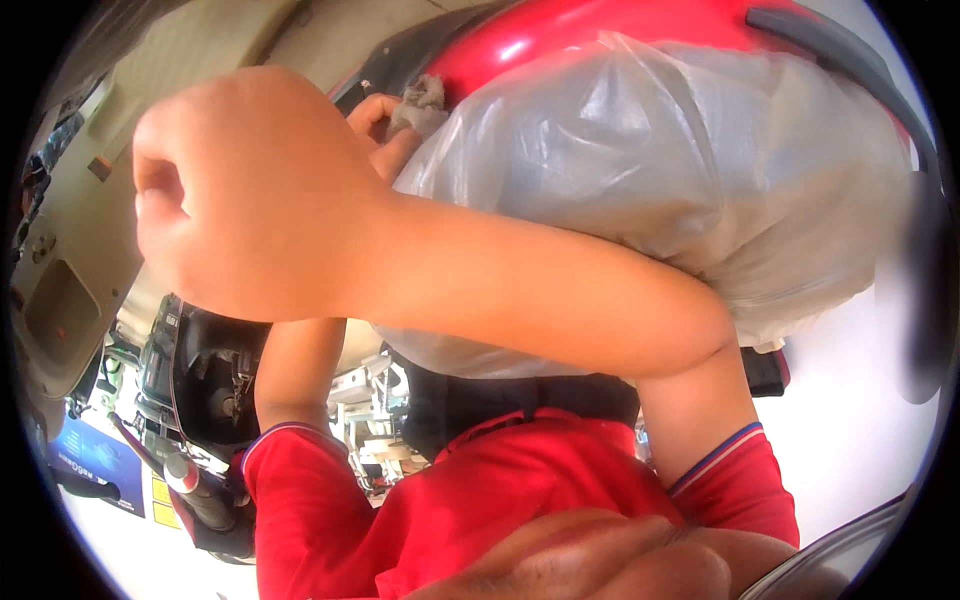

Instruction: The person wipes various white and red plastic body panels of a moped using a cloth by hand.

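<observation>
Across the middle of the head view lies my right forearm, bent at the elbow, and my right hand [255, 195] is curled into a fist close to the camera. Nothing shows between its fingers, and the palm side is mostly hidden. Behind that fist, partly covered by it, my left hand [392, 150] pinches a crumpled grey rag [424, 104]. The rag is beside a large, rounded, seat-like thing under a translucent plastic cover [600, 150]. Beyond the cover curves a glossy red body panel [490, 45], which looks like part of a motorcycle.
A dark grip or bar [850, 45] curves along the upper right. On the lower left are a black open housing [215, 375], a handlebar-like grip [200, 490] and a blue box [95, 465]. A beige panel [75, 290] runs down the left side.
</observation>
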Demonstrator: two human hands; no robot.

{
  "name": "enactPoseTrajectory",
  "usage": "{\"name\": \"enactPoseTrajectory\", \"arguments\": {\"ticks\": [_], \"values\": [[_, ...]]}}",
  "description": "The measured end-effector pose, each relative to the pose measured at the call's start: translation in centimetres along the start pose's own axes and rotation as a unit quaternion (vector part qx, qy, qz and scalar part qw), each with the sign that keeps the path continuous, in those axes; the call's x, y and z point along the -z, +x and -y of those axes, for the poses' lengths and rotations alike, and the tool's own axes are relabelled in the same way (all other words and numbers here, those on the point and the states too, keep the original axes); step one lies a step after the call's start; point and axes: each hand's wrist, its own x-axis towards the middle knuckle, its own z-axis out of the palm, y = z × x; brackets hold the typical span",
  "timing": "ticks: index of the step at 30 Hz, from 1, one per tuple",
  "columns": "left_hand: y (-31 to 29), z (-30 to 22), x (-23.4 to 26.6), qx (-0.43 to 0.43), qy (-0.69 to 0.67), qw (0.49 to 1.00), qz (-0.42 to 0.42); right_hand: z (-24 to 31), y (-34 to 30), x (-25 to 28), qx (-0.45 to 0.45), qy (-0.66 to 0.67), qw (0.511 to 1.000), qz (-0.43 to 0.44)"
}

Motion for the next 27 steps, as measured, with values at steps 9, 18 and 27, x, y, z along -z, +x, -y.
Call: {"name": "enactPoseTrajectory", "arguments": {"ticks": [9,18,27], "values": [[8.6,-8.4,-5.0,-0.267,0.107,0.954,-0.086,-0.4,-0.1,-0.1,-0.002,-0.060,0.995,0.081],[7.0,-0.7,-1.2,-0.080,0.094,0.991,-0.048,-1.2,0.2,0.4,0.005,-0.069,0.996,0.058],[-0.1,16.2,3.1,0.046,-0.004,0.987,-0.156,0.1,-1.0,-0.1,-0.030,-0.058,0.991,0.115]]}}
